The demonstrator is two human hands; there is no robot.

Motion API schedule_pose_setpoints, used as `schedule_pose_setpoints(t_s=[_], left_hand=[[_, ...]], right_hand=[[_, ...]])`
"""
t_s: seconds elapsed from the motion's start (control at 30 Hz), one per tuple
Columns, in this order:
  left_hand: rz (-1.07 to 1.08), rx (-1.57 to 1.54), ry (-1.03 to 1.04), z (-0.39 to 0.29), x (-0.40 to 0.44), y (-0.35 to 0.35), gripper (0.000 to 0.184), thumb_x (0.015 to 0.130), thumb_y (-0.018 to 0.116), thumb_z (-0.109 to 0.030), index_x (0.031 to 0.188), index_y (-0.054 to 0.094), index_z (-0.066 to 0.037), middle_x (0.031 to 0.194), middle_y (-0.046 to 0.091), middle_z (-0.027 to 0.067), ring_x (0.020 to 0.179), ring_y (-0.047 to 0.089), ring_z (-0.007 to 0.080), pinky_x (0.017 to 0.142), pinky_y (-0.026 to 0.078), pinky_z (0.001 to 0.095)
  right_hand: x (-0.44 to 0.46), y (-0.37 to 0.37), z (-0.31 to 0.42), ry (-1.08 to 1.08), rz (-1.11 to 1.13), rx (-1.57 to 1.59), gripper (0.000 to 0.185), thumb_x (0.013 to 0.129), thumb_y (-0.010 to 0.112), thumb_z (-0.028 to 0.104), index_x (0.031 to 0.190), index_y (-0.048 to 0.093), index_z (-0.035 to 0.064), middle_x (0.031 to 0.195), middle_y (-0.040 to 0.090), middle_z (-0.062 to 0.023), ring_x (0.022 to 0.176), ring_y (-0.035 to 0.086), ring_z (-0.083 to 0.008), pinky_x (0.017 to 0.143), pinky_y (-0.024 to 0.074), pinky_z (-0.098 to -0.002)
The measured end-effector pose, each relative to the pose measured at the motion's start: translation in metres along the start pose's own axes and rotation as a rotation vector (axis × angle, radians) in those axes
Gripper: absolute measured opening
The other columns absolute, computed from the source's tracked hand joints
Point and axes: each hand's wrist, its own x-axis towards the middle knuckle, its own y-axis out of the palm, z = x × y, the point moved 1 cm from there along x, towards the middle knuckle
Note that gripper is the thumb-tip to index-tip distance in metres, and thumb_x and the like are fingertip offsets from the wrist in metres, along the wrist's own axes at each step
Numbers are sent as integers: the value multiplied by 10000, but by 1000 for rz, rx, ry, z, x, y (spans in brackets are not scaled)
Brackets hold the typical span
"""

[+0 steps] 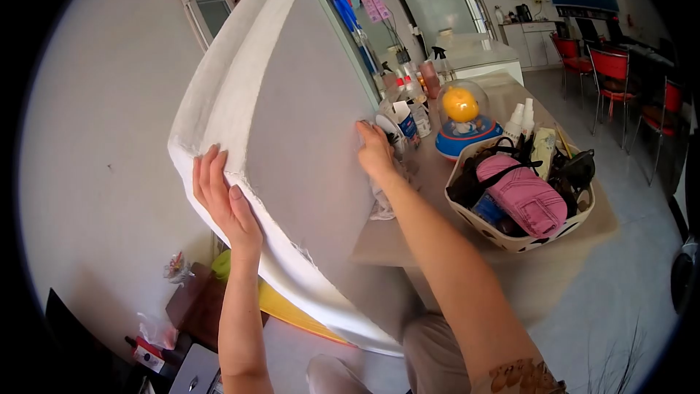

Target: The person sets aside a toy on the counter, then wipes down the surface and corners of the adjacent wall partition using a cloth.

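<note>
The hands are well apart: the left hand [230, 201] lies with long, loosely straightened fingers over the white border [251, 73] of a large panel [313, 138], thumb toward its grey face, more laid on than clamped. The right hand [375, 152] is bent at the far side of that grey face; its fingertips meet the panel there, but whether they pinch it I cannot tell.

The panel stands tilted in front of the person, alongside the left edge of the desk [383, 241], its lower end reaching down past the desk's near left corner toward the knees. A crumpled cloth [383, 206] lies by that left edge under the right forearm, and a basket [503, 237] sits at the near right corner.

How it should handle is a judgement: the size suggests something awkward more than heavy, likely to swing if only one side is held. The grey face looks flat and fairly stiff, while the border looks soft and padded, so it would probably give under the fingers. Its inner edge is ragged — a thumb dragged along it could loosen more threads. The best hold seems to be on two opposite sides, palms wide over the firm rim — not on the frayed seam, and not on the smooth middle, which offers nothing to grip.
</note>
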Motion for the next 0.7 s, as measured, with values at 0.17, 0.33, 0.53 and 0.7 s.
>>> schedule_pose_setpoints(t_s=[0.17, 0.33, 0.53, 0.7], left_hand=[[1, 2, 4, -1, 2, -1, 459, 1066, 317, -281, 1389, 494, -7, 1489, 468, 135, 1471, 250, 347, 1187, 226, 471], [7, -13, -9, -1, 0, 0, 469, 1068, 310, -289, 1400, 484, -7, 1499, 458, 131, 1475, 245, 352, 1185, 229, 475], [11, 8, -9, -1, 0, -2, 471, 1069, 315, -300, 1403, 486, -14, 1494, 466, 126, 1472, 254, 358, 1190, 217, 476], [2, 4, 2, 0, 1, -1, 472, 1073, 314, -306, 1400, 489, -15, 1493, 467, 125, 1472, 251, 354, 1190, 214, 473]], right_hand=[[7, -9, -9, 214, 233, -22, 582, 865, 563, 41, 1427, 510, 178, 1468, 517, -86, 1404, 406, -330, 1066, 367, -569], [-6, -9, 6, 108, 137, -41, 645, 863, 582, 50, 1474, 437, 197, 1488, 480, -159, 1431, 379, -317, 1092, 345, -541], [14, -3, -7, 158, 124, 56, 676, 878, 587, 67, 1503, 363, 194, 1492, 467, -172, 1429, 379, -323, 1098, 334, -550], [7, -4, -9, 272, 230, -24, 671, 887, 579, 77, 1510, 353, 182, 1490, 469, -157, 1395, 415, -338, 1110, 335, -528]])
